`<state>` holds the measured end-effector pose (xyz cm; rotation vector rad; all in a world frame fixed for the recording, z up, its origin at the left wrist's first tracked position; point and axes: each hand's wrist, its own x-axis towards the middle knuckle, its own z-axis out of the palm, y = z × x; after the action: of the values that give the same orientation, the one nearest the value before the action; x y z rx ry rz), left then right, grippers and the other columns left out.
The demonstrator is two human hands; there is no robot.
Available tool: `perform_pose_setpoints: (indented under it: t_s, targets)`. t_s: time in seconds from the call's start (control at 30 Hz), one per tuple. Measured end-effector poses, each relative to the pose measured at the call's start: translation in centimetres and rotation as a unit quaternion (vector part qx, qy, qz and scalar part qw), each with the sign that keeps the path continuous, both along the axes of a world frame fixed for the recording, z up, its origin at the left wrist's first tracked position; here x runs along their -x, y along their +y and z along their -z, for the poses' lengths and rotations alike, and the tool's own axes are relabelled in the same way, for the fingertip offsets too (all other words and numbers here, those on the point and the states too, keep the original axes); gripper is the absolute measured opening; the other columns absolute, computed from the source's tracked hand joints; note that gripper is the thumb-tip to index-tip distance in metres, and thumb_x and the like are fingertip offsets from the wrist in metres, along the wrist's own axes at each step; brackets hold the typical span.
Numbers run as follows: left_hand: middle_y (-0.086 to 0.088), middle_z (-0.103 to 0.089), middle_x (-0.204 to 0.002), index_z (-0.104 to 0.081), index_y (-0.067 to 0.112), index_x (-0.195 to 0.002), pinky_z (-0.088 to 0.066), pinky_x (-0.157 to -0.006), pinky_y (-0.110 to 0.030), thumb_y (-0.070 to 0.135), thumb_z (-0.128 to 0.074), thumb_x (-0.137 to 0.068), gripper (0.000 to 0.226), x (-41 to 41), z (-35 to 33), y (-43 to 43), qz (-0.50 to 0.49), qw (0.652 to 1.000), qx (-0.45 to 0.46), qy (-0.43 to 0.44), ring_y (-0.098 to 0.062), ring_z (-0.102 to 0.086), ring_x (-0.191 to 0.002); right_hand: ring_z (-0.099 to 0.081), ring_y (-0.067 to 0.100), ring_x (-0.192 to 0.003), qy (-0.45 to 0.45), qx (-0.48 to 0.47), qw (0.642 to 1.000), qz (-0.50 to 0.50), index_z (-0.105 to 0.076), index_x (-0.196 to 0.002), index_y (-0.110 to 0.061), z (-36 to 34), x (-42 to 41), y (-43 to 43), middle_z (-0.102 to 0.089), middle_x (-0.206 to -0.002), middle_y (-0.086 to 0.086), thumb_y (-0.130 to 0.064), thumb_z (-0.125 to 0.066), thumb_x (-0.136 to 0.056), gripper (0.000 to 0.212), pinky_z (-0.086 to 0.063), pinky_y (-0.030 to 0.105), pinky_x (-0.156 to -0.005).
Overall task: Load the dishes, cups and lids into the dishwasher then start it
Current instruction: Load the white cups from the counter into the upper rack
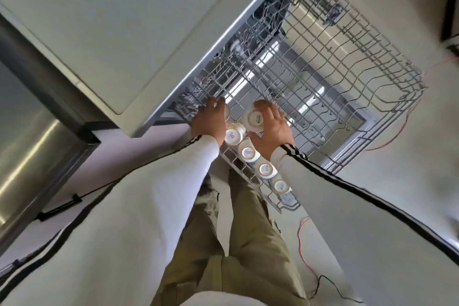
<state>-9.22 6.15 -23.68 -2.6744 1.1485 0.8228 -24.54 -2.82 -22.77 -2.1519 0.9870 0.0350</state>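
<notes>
A person stands over the dishwasher rack [347, 69], which is pulled out over the open door [352, 112]. The right hand [270, 129] holds a white cup [254, 118] upside down, with fingers curled round its side and its bottom facing up. The white cup is over the near left part of the rack, close to the corner. The left hand [208, 119] is just beside it at the rack's left edge. Its fingers bend round a second cup [226, 112]. Most of that cup is hidden, so it only seems to be held. Between the two wrists starts a row of cups [248, 153]. There are four of them, all upside down, sitting one after the other along the near side of the rack. The first one touches the white cup or is very near it. The rest of the rack shows only bare wire. A pale counter [124, 20] sits over the dishwasher on the left. A red wire [301, 228] lies on the grey floor [409, 151].
</notes>
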Motion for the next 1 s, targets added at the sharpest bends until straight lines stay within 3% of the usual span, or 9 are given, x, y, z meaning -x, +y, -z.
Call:
perform_pose_setpoints:
  t_s: [0.13, 0.33, 0.5, 0.6, 0.77, 0.9, 1.0]
  targets:
    - [-0.012, -0.040, -0.141, -0.042, 0.019, -0.136, -0.052, -0.082, -0.044, 0.000, -0.052, -0.090, 0.051, -0.6, 1.1, -1.1, 0.003, 0.999, -0.033, 0.002, -0.035, -0.057, -0.111, -0.044, 0.027, -0.130, 0.015, -0.019, 1.000, -0.012, -0.041, -0.141, -0.021, 1.6, -0.5, -1.0, -0.043, -0.145, -0.001, -0.018, -0.077, -0.074, 0.076, -0.043, 0.041, -0.105]
    - [-0.014, -0.044, -0.134, -0.040, 0.020, -0.129, -0.050, -0.080, -0.044, 0.003, -0.043, -0.092, 0.041, -0.7, 2.1, -1.2, 0.036, 0.997, -0.062, 0.017, -0.038, -0.058, -0.109, -0.041, 0.028, -0.134, 0.037, -0.036, 0.999, -0.016, -0.038, -0.143, -0.023, 2.4, -1.5, -1.8, -0.040, -0.148, -0.002, -0.016, -0.076, -0.074, 0.079, -0.043, 0.042, -0.107]
    - [-0.012, -0.049, -0.135, -0.041, 0.021, -0.131, -0.049, -0.092, -0.046, 0.009, -0.063, -0.087, 0.050, -1.7, 2.4, -1.1, 0.044, 0.993, -0.091, 0.055, -0.037, -0.058, -0.113, -0.035, 0.025, -0.138, 0.066, -0.047, 0.996, -0.040, -0.034, -0.145, -0.025, 2.0, -2.8, -2.0, -0.035, -0.150, -0.004, -0.016, -0.074, -0.078, 0.078, -0.040, 0.041, -0.107]
    - [-0.007, -0.057, -0.130, -0.045, 0.024, -0.133, -0.041, -0.103, -0.049, 0.013, -0.069, -0.083, 0.056, -2.4, 1.7, -0.8, 0.093, 0.988, -0.119, 0.026, -0.031, -0.053, -0.121, -0.040, 0.024, -0.132, 0.060, -0.053, 0.996, -0.042, -0.034, -0.143, -0.026, 1.9, -3.9, -1.6, -0.038, -0.147, -0.003, -0.015, -0.074, -0.077, 0.078, -0.045, 0.042, -0.104]
    - [-0.007, -0.059, -0.126, -0.051, 0.020, -0.126, -0.040, -0.105, -0.049, 0.038, -0.070, -0.081, 0.053, -4.0, 0.7, 1.5, 0.085, 0.993, -0.079, -0.021, -0.029, -0.052, -0.121, -0.045, 0.025, -0.127, 0.056, -0.054, 0.996, -0.051, -0.033, -0.143, -0.025, 1.9, -7.7, -0.9, -0.038, -0.145, -0.001, -0.013, -0.075, -0.076, 0.080, -0.049, 0.043, -0.101]
    - [-0.012, -0.042, -0.145, -0.042, 0.009, -0.139, -0.034, -0.112, -0.044, 0.032, -0.067, -0.085, 0.063, -4.0, -0.2, 3.0, 0.046, 0.994, -0.048, -0.082, -0.031, -0.041, -0.135, -0.049, 0.028, -0.122, 0.022, -0.042, 0.998, -0.052, -0.036, -0.143, -0.021, 2.3, -11.5, -0.3, -0.038, -0.143, 0.004, -0.019, -0.074, -0.079, 0.075, -0.051, 0.041, -0.097]
    - [-0.012, -0.043, -0.146, -0.036, 0.009, -0.144, -0.035, -0.111, -0.039, 0.032, -0.065, -0.085, 0.069, -3.9, -0.1, 3.4, 0.022, 0.994, -0.036, -0.096, -0.030, -0.043, -0.134, -0.046, 0.029, -0.125, 0.026, -0.024, 0.997, -0.073, -0.037, -0.141, -0.017, 3.4, -14.2, 0.1, -0.039, -0.142, 0.005, -0.019, -0.075, -0.080, 0.072, -0.049, 0.041, -0.100]
